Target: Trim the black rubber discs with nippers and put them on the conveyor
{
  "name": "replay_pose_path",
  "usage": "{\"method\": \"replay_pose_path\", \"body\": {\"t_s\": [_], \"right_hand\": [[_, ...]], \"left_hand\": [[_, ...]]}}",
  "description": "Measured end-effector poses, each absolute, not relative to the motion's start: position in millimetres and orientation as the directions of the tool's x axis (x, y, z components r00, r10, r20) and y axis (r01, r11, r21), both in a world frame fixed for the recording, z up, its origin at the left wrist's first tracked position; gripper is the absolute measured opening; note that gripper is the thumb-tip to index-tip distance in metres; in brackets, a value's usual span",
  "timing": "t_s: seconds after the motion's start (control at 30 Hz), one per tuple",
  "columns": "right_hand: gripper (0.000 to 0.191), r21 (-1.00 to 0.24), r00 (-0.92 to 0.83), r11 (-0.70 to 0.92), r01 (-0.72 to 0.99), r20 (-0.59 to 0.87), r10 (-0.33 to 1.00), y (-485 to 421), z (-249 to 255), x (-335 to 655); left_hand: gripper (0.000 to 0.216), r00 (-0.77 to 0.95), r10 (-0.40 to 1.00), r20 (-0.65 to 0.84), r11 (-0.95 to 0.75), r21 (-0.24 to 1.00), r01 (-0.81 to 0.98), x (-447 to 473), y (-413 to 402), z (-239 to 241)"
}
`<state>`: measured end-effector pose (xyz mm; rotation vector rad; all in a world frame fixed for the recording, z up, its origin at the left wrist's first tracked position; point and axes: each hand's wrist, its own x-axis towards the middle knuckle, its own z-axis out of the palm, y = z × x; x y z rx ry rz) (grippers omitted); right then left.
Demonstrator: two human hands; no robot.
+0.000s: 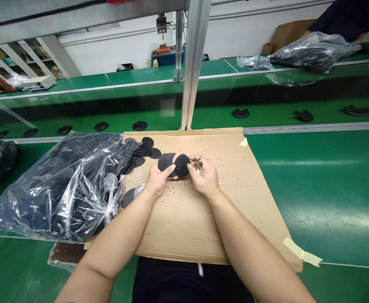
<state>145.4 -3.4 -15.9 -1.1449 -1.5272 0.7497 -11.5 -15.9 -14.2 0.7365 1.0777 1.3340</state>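
Note:
Fanned out in my left hand [157, 179] is a stack of thin black pieces [165, 161], with the thumb pressed on top. My right hand [206, 177] pinches the right edge of a round black disc [182, 166] that overlaps the stack and bears fine slits or lines. A small metal tool [199, 164], its exact kind unclear, is tucked in the fingers of the right hand. Both hands are just above a cardboard sheet [184, 231] strewn with tiny dark crumbs. To the left lies a loose pile of black discs [145, 150].
A clear plastic bag [77, 185] full of black pieces covers the left side. Behind the cardboard, a green conveyor belt [118, 120] carries small black stacks [241, 113]. A metal post [195, 63] rises at the cardboard's far edge. A person [348, 19] is at the far right.

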Motion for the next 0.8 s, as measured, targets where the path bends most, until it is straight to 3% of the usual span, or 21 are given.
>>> {"method": "replay_pose_path", "body": {"t_s": [0.23, 0.8], "right_hand": [[0.023, -0.945, 0.034, 0.284, 0.163, 0.293, 0.955, -4.3, -14.6, 142.0], [0.025, -0.950, 0.071, 0.255, 0.179, 0.271, 0.960, -4.0, -12.6, 142.9]], "left_hand": [[0.053, -0.010, 0.988, -0.151, 0.139, 0.930, -0.339, -12.0, -19.8, -16.1], [0.048, 0.021, 0.975, -0.223, 0.211, 0.880, -0.426, -14.3, -19.5, -11.5]]}}
